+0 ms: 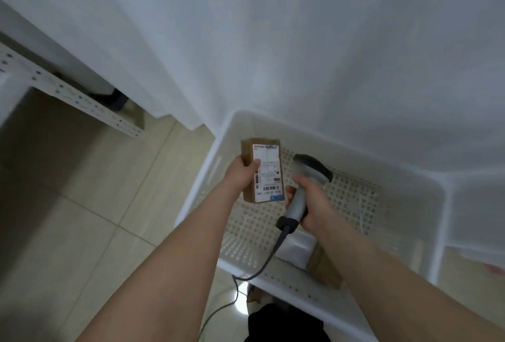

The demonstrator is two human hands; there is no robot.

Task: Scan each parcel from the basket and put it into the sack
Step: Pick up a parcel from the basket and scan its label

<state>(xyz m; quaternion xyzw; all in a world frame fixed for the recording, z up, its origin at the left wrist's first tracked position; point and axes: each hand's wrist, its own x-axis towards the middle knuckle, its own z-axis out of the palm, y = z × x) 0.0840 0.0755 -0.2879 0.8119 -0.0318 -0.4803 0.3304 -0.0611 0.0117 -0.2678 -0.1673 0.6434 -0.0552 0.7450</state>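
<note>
My left hand (240,175) grips a small brown cardboard parcel (263,169) with a white shipping label facing me, held above the white perforated basket (410,205). My right hand (311,199) holds a grey handheld scanner (306,177) by its handle, its dark head just right of the parcel's label. The scanner's cable (262,268) hangs down over the basket's near rim. Inside the basket, under my right forearm, lie a white parcel (296,248) and a brown parcel (325,268), both partly hidden. A large white woven sack (300,41) fills the space behind the basket.
A white perforated metal shelf (71,93) stands at the left over beige floor tiles (82,218). A dark castor (117,98) and a brown box (135,117) sit behind the shelf's rail. More white sack material (475,213) lies right of the basket.
</note>
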